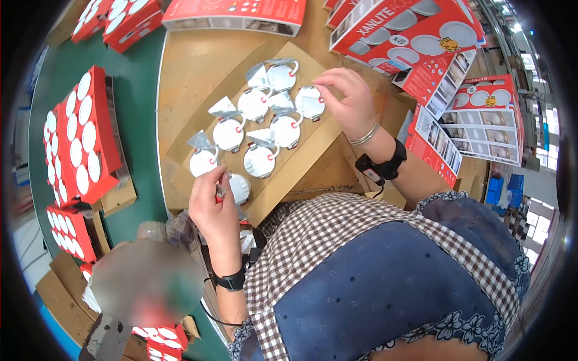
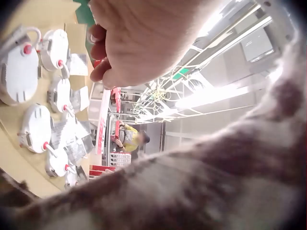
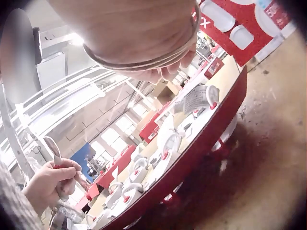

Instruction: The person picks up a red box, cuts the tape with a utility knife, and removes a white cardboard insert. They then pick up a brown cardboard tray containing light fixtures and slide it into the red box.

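Several white round lamps [image 1: 229, 134] with red-ended cables and silvery labels lie in rows on a cardboard sheet [image 1: 283, 183]. At its near end my left hand [image 1: 212, 207] pinches a white cable with a red part, beside the nearest lamp [image 1: 239, 189]. In the right wrist view that cable [image 3: 52, 143] loops up from my left hand [image 3: 53, 183]. Curled fingers of my left hand [image 2: 139, 40] partly hide the red part in the left wrist view. My right hand [image 1: 350, 101] hovers by the far right lamp [image 1: 310, 103], fingers loosely bent, with nothing visible in them.
Red lamp cartons [image 1: 415, 33] stand at the back right, with another red box [image 1: 235, 15] along the back. More red boxes with white discs [image 1: 84, 135] are on the green surface [image 1: 135, 120] at the left. A blurred person's head [image 1: 150, 283] is at the lower left.
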The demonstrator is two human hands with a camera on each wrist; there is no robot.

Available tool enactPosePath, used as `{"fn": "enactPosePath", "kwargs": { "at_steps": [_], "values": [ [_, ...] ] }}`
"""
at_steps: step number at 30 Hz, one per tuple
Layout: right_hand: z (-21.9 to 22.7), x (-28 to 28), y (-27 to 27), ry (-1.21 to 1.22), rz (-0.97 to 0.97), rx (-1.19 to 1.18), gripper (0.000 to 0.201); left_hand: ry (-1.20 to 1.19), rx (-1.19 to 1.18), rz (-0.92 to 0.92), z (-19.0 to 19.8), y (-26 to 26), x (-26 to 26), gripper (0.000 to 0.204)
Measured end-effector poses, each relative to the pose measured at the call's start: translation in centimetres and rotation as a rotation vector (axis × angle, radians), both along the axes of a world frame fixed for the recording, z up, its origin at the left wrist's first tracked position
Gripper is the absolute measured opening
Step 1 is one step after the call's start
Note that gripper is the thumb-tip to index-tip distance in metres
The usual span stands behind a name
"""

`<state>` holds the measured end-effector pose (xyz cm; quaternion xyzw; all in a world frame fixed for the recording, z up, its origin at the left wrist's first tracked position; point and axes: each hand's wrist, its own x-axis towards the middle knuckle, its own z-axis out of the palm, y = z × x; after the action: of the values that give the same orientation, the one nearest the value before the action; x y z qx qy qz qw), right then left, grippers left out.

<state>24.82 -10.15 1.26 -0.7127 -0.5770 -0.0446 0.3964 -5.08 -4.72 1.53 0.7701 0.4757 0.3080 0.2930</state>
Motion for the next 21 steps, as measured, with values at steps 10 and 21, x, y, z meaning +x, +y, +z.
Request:
{"fn": "enactPosePath", "kwargs": {
  "at_steps": [10,21],
  "values": [
    [-0.5,-2.1,0.1,0.071,0.194,-0.128,0.01,-0.031,-0.143,0.148,0.1,2.6,0.6,0.011],
    [-1.4,1.2,1.1,0.023,0.038,-0.063,0.011,0.017,-0.111,0.064,1.3,2.0,4.1,0.011]
  ]
}}
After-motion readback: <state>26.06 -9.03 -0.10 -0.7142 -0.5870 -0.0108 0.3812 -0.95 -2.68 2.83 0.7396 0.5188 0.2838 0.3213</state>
